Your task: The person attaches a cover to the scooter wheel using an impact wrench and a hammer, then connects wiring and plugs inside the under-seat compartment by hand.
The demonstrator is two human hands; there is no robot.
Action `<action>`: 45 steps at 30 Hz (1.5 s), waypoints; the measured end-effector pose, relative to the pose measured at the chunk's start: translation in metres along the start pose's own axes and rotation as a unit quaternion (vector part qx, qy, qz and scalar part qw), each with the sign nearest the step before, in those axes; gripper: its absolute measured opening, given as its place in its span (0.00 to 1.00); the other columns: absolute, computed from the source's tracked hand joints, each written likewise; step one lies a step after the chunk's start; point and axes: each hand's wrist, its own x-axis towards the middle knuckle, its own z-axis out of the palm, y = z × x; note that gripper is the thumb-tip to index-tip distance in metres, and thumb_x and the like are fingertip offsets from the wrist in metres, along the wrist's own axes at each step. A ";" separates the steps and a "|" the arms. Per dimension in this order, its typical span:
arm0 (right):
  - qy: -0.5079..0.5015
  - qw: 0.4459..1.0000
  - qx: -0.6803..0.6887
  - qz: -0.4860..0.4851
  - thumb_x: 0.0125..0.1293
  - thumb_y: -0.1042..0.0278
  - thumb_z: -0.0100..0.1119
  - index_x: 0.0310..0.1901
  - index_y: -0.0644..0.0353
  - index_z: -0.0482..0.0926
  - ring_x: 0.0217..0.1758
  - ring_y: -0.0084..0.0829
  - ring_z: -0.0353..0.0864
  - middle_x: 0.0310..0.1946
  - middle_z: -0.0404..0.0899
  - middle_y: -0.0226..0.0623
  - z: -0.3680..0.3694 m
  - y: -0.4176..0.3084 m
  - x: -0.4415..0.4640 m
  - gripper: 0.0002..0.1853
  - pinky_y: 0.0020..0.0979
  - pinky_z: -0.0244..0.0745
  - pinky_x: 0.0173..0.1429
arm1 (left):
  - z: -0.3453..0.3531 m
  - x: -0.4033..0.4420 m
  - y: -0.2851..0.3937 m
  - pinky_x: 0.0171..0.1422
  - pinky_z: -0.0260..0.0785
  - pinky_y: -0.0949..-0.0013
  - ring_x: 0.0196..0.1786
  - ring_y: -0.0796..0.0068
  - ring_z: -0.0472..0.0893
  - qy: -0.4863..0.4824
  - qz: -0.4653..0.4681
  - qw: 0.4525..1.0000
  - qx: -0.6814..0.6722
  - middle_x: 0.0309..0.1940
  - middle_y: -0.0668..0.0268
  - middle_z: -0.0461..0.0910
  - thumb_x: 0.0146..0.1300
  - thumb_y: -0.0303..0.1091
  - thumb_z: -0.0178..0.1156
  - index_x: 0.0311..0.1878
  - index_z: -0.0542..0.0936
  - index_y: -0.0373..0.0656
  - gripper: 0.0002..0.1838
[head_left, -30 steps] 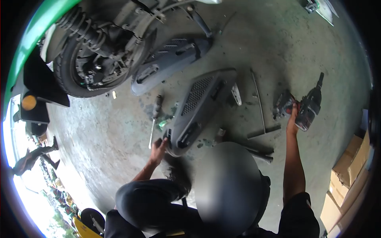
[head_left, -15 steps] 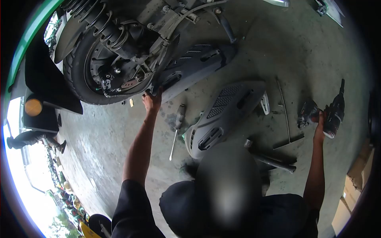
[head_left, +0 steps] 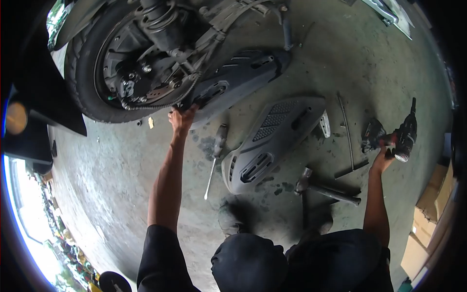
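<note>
My left hand (head_left: 183,120) is closed on the near end of a dark plastic side cover (head_left: 233,80), beside the motorbike's wheel (head_left: 87,92). The fingertips are partly hidden there. Out to the right, my right hand (head_left: 382,160) grips a black and red cordless drill (head_left: 404,141) by its handle. The drill's bit points toward the far side, and its battery (head_left: 373,136) faces left. Between my hands lies a grey plastic cover (head_left: 277,141) with a textured patch and slots. A screwdriver (head_left: 220,141) rests on the floor near my left forearm.
On the concrete floor are a T-handle wrench (head_left: 346,131), a hammer (head_left: 333,192) and a small pale bracket (head_left: 325,124). Cardboard boxes (head_left: 425,219) stand at right. Overhead at left is the shock absorber (head_left: 163,24). A silver part (head_left: 382,10) lies far right.
The view has shifted, bringing the wheel closer and showing more of the hammer. My right hand has moved slightly left and nearer with the drill. My left hand stays at the dark cover's end.
</note>
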 end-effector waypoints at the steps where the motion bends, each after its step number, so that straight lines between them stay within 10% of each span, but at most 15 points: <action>1: 0.089 0.992 -0.069 0.065 0.64 0.69 0.62 0.53 0.67 0.75 0.50 0.34 0.76 0.48 0.78 0.36 0.003 0.005 -0.016 0.18 0.36 0.70 0.58 | -0.004 -0.011 0.003 0.67 0.64 0.48 0.66 0.37 0.65 0.000 0.003 0.999 -0.043 0.58 0.36 0.69 0.44 0.60 0.75 0.62 0.64 0.23 0.55; 2: 0.183 0.965 -0.137 0.128 0.62 0.71 0.62 0.52 0.67 0.74 0.49 0.35 0.76 0.46 0.78 0.35 0.005 0.010 -0.031 0.18 0.37 0.71 0.57 | -0.005 -0.021 0.006 0.67 0.64 0.48 0.66 0.37 0.65 -0.001 0.004 0.999 -0.048 0.58 0.36 0.69 0.44 0.60 0.75 0.62 0.64 0.23 0.55; 8: -0.139 0.936 0.190 0.263 0.66 0.61 0.59 0.49 0.54 0.77 0.40 0.24 0.78 0.43 0.79 0.30 0.092 -0.154 -0.134 0.13 0.27 0.72 0.39 | -0.032 -0.126 0.055 0.58 0.67 0.53 0.53 0.47 0.74 0.040 0.184 0.963 -0.194 0.51 0.44 0.71 0.44 0.54 0.79 0.56 0.65 0.27 0.48; 12: -0.336 0.778 0.340 0.407 0.72 0.54 0.55 0.56 0.59 0.75 0.48 0.32 0.82 0.48 0.80 0.38 0.136 -0.260 -0.159 0.19 0.36 0.80 0.53 | -0.044 -0.184 0.095 0.59 0.67 0.54 0.54 0.48 0.74 0.100 0.265 0.940 -0.189 0.52 0.44 0.70 0.40 0.55 0.81 0.60 0.61 0.26 0.55; 15: -0.313 0.639 0.511 0.483 0.75 0.51 0.51 0.56 0.61 0.74 0.57 0.40 0.79 0.50 0.78 0.43 0.141 -0.283 -0.163 0.21 0.45 0.75 0.64 | -0.047 -0.242 0.115 0.61 0.67 0.50 0.54 0.51 0.73 0.145 0.394 0.888 -0.189 0.52 0.46 0.70 0.36 0.49 0.84 0.61 0.60 0.27 0.57; 19: -0.195 0.558 0.669 0.450 0.74 0.54 0.49 0.55 0.64 0.74 0.60 0.45 0.78 0.50 0.79 0.47 0.131 -0.281 -0.138 0.20 0.51 0.72 0.68 | -0.048 -0.291 0.114 0.49 0.67 0.52 0.44 0.53 0.74 0.030 0.598 0.780 -0.183 0.43 0.55 0.73 0.41 0.29 0.79 0.45 0.73 0.38 0.29; 22: -0.218 0.539 0.697 0.420 0.75 0.54 0.46 0.55 0.65 0.74 0.59 0.46 0.78 0.51 0.79 0.49 0.117 -0.277 -0.136 0.21 0.49 0.71 0.69 | -0.037 -0.295 0.105 0.44 0.65 0.53 0.44 0.53 0.74 0.008 0.658 0.732 -0.177 0.43 0.54 0.73 0.41 0.25 0.76 0.43 0.73 0.39 0.26; 28: -0.176 0.673 0.520 0.496 0.68 0.48 0.56 0.54 0.54 0.76 0.45 0.36 0.85 0.46 0.83 0.39 0.104 -0.233 -0.153 0.21 0.45 0.85 0.49 | -0.029 -0.299 0.095 0.48 0.68 0.55 0.45 0.52 0.74 0.058 0.662 0.729 -0.162 0.44 0.53 0.73 0.47 0.24 0.74 0.49 0.75 0.37 0.25; 35: -0.263 0.623 0.472 0.565 0.70 0.65 0.55 0.42 0.59 0.77 0.28 0.27 0.76 0.27 0.74 0.31 0.096 -0.193 -0.199 0.07 0.31 0.76 0.33 | -0.022 -0.306 0.142 0.49 0.70 0.64 0.42 0.65 0.76 -0.041 0.477 0.855 -0.202 0.43 0.55 0.77 0.71 0.33 0.58 0.57 0.70 0.31 0.19; 45: -0.404 0.594 0.415 0.558 0.71 0.65 0.52 0.45 0.61 0.77 0.20 0.18 0.57 0.22 0.60 0.21 0.044 -0.208 -0.173 0.09 0.24 0.53 0.23 | 0.011 -0.312 0.203 0.53 0.67 0.71 0.46 0.76 0.74 -0.234 0.380 0.859 -0.253 0.45 0.62 0.80 0.68 0.28 0.58 0.54 0.75 0.30 0.14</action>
